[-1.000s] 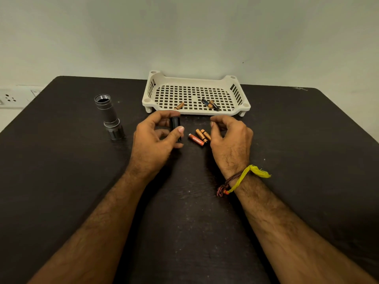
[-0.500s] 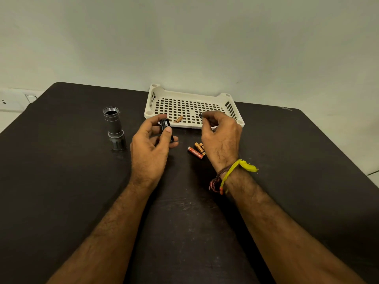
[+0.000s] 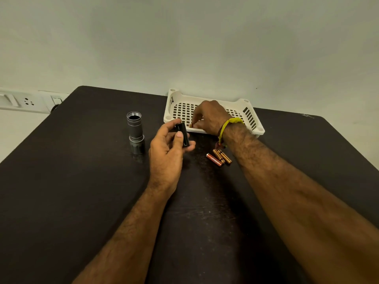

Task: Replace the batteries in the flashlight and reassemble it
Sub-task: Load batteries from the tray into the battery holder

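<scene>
The grey flashlight body [image 3: 135,132] stands upright on the dark table, its open end up. My left hand [image 3: 167,149] is shut on a black battery holder [image 3: 183,134], held just right of the flashlight. My right hand [image 3: 209,117] reaches into the white perforated tray [image 3: 251,119] and pinches a copper-coloured battery [image 3: 191,125] at its near left part. Three loose batteries [image 3: 219,157] lie together on the table under my right wrist.
The tray sits against the wall at the table's far edge. A white wall socket plate [image 3: 26,101] is at the far left beyond the table. The dark table [image 3: 61,191] stretches wide on both sides of my arms.
My right hand has moved from the loose batteries into the tray and closed its fingertips on a battery there. My left hand keeps the holder; the camera has tilted up.
</scene>
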